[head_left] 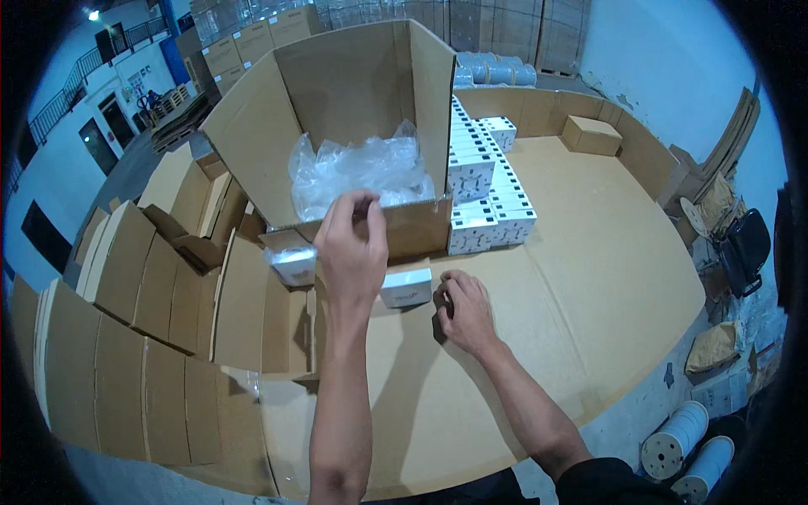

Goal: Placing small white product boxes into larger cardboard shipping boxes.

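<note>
My left hand (352, 244) is raised at the front wall of a large open carton (345, 88). Its thumb and fingers curl together in a pinch, and whatever lies between the tips is hidden. Behind the fingertips, clear plastic bags (362, 172) fill the carton. A small white box (406, 288) stands on the cardboard surface below the carton. Just right of it, my right hand (467, 311) rests low with loosely bent fingers, apart from the box and holding nothing visible. A plastic-wrapped white box (295, 266) sits in an open carton (240, 303) beside my left wrist.
White patterned boxes (492, 223) are stacked right of the large carton. Several brown cartons (118, 362) line the left side. A low cardboard wall (539, 108) edges the table's far side, with a small brown box (592, 135) there. White spools (676, 438) stand on the floor at right.
</note>
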### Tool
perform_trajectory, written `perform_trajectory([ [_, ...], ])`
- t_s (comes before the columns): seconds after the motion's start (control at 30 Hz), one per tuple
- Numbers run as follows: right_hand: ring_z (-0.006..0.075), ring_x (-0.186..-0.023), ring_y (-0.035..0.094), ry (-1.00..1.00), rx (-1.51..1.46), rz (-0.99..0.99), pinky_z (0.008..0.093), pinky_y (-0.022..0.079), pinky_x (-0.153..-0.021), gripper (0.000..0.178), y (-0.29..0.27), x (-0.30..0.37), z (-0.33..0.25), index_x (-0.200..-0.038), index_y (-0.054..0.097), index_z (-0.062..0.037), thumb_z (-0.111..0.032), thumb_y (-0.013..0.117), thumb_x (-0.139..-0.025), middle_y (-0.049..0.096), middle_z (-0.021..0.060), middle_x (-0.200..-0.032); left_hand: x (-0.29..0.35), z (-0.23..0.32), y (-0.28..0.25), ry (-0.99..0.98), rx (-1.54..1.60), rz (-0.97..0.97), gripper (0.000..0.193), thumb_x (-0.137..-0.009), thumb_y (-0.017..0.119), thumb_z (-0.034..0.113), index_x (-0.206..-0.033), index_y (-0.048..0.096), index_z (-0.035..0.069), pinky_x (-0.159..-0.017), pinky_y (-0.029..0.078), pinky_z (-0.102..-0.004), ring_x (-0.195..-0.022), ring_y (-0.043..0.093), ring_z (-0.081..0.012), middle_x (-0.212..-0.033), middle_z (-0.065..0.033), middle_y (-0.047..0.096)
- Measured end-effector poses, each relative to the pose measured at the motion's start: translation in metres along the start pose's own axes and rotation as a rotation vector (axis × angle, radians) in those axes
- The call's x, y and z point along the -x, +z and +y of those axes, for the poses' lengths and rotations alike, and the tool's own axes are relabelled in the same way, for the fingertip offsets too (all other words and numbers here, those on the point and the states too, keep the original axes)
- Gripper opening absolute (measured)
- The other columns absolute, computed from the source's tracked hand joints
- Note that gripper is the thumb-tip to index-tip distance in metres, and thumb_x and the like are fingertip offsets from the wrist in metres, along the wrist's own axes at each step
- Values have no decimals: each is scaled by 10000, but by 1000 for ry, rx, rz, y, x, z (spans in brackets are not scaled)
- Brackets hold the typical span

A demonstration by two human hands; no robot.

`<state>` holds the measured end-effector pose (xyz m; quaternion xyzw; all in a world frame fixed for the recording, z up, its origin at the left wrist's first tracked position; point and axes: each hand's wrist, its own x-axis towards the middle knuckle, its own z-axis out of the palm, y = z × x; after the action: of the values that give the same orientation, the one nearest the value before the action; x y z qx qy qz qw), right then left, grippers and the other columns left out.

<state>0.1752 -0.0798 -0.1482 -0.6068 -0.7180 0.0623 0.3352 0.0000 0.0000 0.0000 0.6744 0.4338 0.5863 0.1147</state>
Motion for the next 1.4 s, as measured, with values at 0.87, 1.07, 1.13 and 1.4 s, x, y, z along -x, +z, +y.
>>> perform_trajectory([
  [0.87,345,-1314,472,41,-56,-22,519,320,-1136,238,-8,-10,-6,-1017,619,-57,-84,662,-784,546,157,-1296,-148,-140,163,271,-713,-1139,256,-817,647,150,-1011,746,16,-927,555,-461,-1079,672,-393,-1086,-209,720],
  [1.07,343,-1310,471,49,-76,-28,521,315,-1135,212,-9,-9,-5,-996,620,-64,-86,660,-790,546,153,-1291,-170,-146,139,253,-338,-733,177,-783,717,139,-845,686,-24,-745,573,-417,-811,704,-343,-843,-227,710],
  [1.13,342,-1311,470,48,-79,-19,518,313,-1136,206,-10,-9,-5,-991,620,-66,-85,659,-790,546,152,-1290,-178,-141,127,256,-231,-590,155,-791,732,102,-806,656,-32,-676,575,-373,-721,712,-255,-781,-207,701],
  [1.4,318,-1244,502,47,-74,3,495,336,-1111,203,-7,-6,-1,-987,627,-61,-78,646,-785,558,147,-1266,-190,-79,64,-80,365,-274,175,-850,719,91,-779,613,-29,-653,567,-282,-737,692,-119,-780,-69,695],
])
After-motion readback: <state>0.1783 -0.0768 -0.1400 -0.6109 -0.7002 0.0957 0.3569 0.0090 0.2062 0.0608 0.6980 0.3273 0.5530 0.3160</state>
